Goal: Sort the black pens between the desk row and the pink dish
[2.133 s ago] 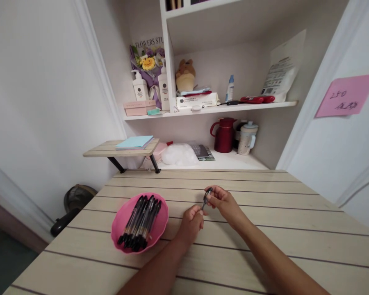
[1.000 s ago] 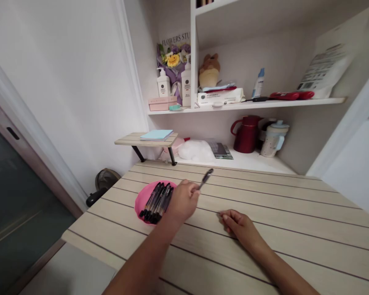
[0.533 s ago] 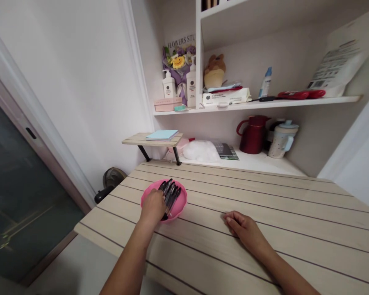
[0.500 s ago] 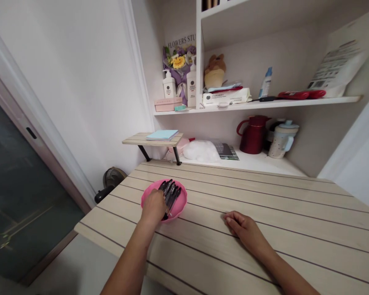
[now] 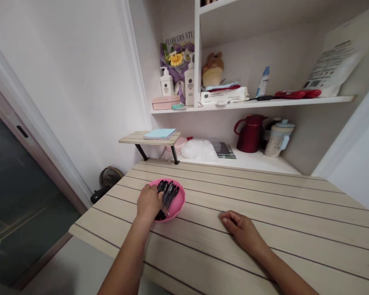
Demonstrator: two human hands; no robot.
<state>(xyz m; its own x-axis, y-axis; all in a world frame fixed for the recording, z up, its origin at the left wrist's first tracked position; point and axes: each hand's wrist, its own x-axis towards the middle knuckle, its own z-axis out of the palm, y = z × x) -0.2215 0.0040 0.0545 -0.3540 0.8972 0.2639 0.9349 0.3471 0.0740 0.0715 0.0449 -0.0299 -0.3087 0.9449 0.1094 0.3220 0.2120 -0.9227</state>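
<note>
A round pink bowl (image 5: 178,205) with a wavy rim stands on the wooden tabletop and holds several black pens (image 5: 168,197) lying side by side at a slant. My left hand (image 5: 149,201) reaches over the bowl's left rim, its fingers curled downward and the thumb beside the pens. The fingertips are hidden, so what they grip cannot be made out. To the right, apart from the bowl, my right hand (image 5: 241,229) rests on the tabletop, its fingers loosely curled in with nothing visible in them.
A small raised shelf (image 5: 132,138) carrying light blue paper (image 5: 160,133) stands at the table's back left. Behind the table are a white plastic bag (image 5: 199,150), a dark red jug (image 5: 250,134) and a pale cup (image 5: 278,139). Pump bottles (image 5: 166,85) stand on the shelf above.
My left hand has drawn slightly left over the bowl, showing more of the pens, which look a little more spread. My right hand stays put. The view has shifted a little.
</note>
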